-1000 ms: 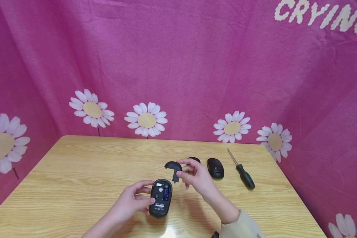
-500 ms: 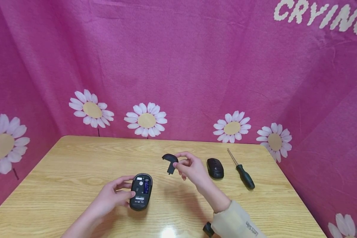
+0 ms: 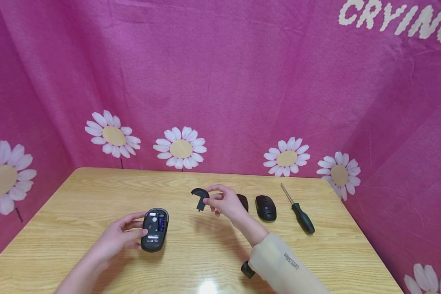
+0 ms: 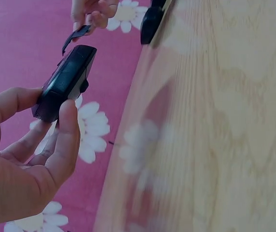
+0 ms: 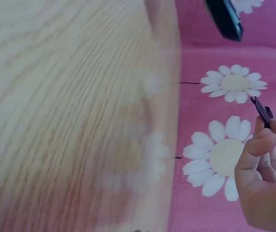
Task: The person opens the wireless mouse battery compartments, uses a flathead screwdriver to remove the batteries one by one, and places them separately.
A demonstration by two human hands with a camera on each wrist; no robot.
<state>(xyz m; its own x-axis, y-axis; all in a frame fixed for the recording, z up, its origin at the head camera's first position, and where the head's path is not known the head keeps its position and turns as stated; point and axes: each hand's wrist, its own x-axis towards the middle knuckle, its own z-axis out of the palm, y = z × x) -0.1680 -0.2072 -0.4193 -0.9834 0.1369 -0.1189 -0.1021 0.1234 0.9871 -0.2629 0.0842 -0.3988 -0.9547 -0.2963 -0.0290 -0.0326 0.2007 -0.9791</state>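
Observation:
My left hand (image 3: 119, 237) holds a black computer mouse (image 3: 154, 234) by its side edges, underside facing up, above the table. Its battery bay lies uncovered, with a dark blue battery (image 3: 161, 222) inside. Between thumb and fingers my right hand (image 3: 224, 203) pinches a black battery cover (image 3: 200, 197) with a curved end and a narrow tongue. A gap separates cover and mouse. From the left wrist view, the mouse (image 4: 65, 83) appears edge-on, gripped by thumb and fingertips. The right wrist view shows the thin cover (image 5: 262, 112) at the right hand's fingertips.
On the wooden table (image 3: 106, 192), another black mouse (image 3: 266, 208) lies right of centre. A dark object (image 3: 243, 201) sits partly behind the right hand. Further right is a screwdriver (image 3: 299, 214). A small black piece (image 3: 248, 269) lies by the right sleeve. Pink floral cloth (image 3: 220, 90) hangs behind.
My left hand has carried the opened mouse to the left and slightly away. My right hand has moved the battery cover left and slightly farther back, widening the gap between them.

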